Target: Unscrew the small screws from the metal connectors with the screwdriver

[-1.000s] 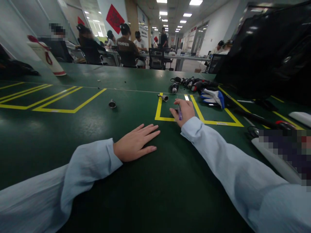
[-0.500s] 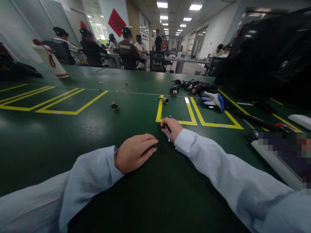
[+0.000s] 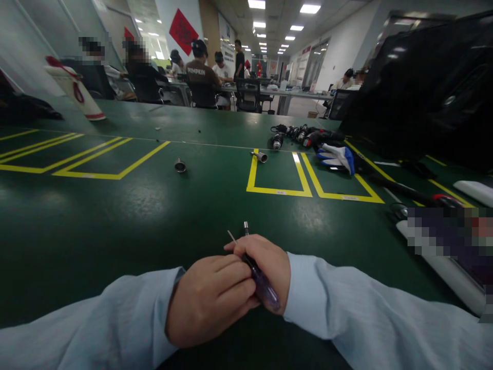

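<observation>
A screwdriver [image 3: 265, 289] with a clear purple handle and a thin metal shaft lies slanted in my right hand [image 3: 269, 259], whose fingers are closed around it. Beyond those fingers pokes a short metal socket-like tip [image 3: 246, 225]; the rest of that piece is hidden in the grip. My left hand [image 3: 215, 293] presses against the right one, fingers curled together beside the purple handle. Whatever its fingertips hold is covered. Farther up the green table [image 3: 115, 221] rest a small metal cup-shaped part [image 3: 179, 165] and a metal socket piece with a thin shank [image 3: 261, 156].
Yellow tape outlines [image 3: 279, 192] mark the table. At the back right are dark tools with cables [image 3: 298, 134] and a blue-white glove [image 3: 335, 156]. A long dark tool [image 3: 404, 187] and a white-edged, blurred-out object [image 3: 442, 267] lie at right. Several people sit beyond.
My right hand has drawn back toward me from the yellow outline, carrying the screwdriver and the socket-tipped piece. My left hand has moved slightly nearer and closed against it.
</observation>
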Demonstrator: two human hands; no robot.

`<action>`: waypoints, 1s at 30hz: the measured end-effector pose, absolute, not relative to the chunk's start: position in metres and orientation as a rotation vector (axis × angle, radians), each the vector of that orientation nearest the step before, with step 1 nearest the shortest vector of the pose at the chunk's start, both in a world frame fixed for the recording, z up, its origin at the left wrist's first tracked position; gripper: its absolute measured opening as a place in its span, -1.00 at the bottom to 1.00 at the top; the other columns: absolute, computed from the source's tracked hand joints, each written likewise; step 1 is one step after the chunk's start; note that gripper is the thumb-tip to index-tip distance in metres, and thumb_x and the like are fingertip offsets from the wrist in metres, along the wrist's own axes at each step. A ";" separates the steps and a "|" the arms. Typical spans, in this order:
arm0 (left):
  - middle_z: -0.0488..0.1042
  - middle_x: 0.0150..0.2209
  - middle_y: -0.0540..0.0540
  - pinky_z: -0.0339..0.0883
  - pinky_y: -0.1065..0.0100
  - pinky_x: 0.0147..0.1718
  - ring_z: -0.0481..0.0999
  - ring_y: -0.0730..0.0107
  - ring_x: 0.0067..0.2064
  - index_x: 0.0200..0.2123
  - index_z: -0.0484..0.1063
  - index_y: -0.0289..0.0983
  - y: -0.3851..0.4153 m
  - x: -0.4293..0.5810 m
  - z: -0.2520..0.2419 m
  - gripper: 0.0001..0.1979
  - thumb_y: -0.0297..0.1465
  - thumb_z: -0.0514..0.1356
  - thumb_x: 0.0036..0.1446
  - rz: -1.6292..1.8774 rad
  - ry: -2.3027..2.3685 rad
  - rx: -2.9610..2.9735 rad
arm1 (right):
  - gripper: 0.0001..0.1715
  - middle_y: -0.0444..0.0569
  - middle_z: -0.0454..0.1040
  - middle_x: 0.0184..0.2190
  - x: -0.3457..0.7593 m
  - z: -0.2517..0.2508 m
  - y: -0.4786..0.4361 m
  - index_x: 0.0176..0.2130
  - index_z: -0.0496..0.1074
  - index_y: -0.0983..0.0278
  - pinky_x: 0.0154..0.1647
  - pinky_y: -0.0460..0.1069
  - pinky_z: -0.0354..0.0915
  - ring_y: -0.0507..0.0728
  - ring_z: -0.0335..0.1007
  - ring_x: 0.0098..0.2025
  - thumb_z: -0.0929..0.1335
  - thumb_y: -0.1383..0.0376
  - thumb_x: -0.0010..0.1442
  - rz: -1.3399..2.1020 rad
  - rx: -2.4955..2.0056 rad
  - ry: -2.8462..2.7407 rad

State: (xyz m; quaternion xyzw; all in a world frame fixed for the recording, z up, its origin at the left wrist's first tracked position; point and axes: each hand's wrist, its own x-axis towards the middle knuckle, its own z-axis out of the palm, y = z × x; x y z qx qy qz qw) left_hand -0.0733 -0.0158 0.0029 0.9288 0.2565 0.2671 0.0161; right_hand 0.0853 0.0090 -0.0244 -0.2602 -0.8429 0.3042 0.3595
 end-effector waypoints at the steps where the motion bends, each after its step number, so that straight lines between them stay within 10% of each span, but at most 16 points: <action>1: 0.43 -0.45 -0.02 0.35 0.43 -0.36 0.40 0.47 -0.39 -0.40 0.38 -0.25 -0.015 -0.073 0.003 -0.93 -0.46 0.10 0.06 0.848 0.784 2.887 | -0.59 0.01 0.40 -0.16 0.085 -0.024 0.008 -0.29 0.24 0.27 -0.07 0.02 0.26 0.13 0.32 -0.10 0.35 0.46 -0.23 0.849 -0.662 -2.098; 12: 0.27 0.05 -0.21 0.22 0.11 0.02 0.24 0.20 0.08 0.06 0.10 -0.27 0.002 -0.078 -0.003 -0.48 -0.39 0.16 0.01 0.651 0.973 2.644 | -0.63 0.09 0.45 -0.14 0.092 -0.019 0.032 -0.37 0.20 0.27 0.00 0.20 0.21 0.17 0.37 -0.06 0.24 0.55 -0.26 1.526 -0.730 -1.295; 30: 0.40 -0.10 -0.16 0.26 0.24 -0.05 0.32 0.24 0.01 -0.07 0.34 -0.27 0.016 -0.086 0.003 -0.66 -0.59 -0.05 0.13 0.637 0.722 3.362 | -0.81 -0.07 0.48 -0.39 0.089 -0.022 0.036 -0.40 0.33 0.28 -0.24 0.00 0.24 0.06 0.36 -0.31 0.27 0.45 -0.15 1.326 -0.897 -1.111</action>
